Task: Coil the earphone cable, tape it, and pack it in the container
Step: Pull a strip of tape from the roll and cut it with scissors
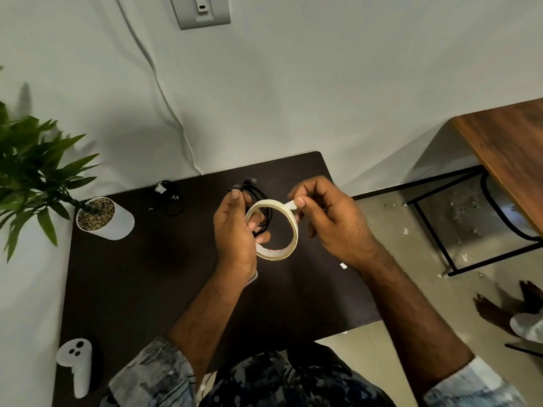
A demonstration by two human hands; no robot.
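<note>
My left hand (235, 230) holds a cream roll of masking tape (289, 218) above the dark table (141, 274), together with a black coiled earphone cable (258, 198) that shows through and behind the roll. My right hand (326, 218) pinches the loose white end of the tape (291, 204) at the roll's upper right edge. A second black earphone bundle (170, 198) lies on the table's far left part. The edge of a clear container (254, 277) peeks out under my left wrist; most of it is hidden.
A potted plant in a white pot (117, 227) stands at the table's far left. A white controller (78, 368) lies at the near left corner. A wooden table (511, 154) with a black frame is at right. Another person's foot (496, 306) rests on the floor.
</note>
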